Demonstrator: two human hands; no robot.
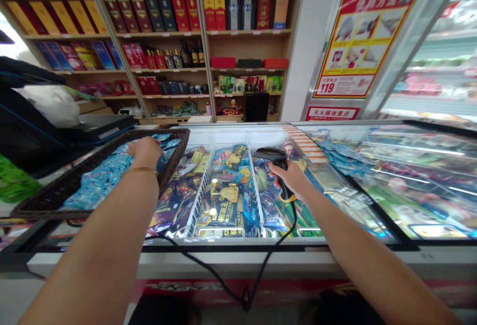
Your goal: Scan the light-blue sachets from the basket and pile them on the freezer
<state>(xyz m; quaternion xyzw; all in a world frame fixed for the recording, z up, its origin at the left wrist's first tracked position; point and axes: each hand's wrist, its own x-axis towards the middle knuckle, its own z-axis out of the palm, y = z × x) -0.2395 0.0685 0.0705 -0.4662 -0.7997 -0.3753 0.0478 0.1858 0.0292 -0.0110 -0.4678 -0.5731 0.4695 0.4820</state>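
Observation:
My right hand (291, 176) grips a black barcode scanner (274, 157) with a yellow-ringed handle, held over the open chest freezer (238, 258). Its black cable (231, 285) hangs down in front of the freezer. My left hand (144, 150) reaches into a dark wicker basket (52, 198) and rests on the blue wrapped packets (100, 176) that fill it; a thin bracelet sits on that wrist. Below the scanner lie several ice-cream packs (223, 201) in white wire dividers.
The basket stands on the freezer's left side, by a black till screen (26, 116). A sliding glass lid (402, 181) covers the freezer's right half. Shelves of boxed goods (179, 41) line the back wall; a red fire-hydrant poster (367, 32) hangs at right.

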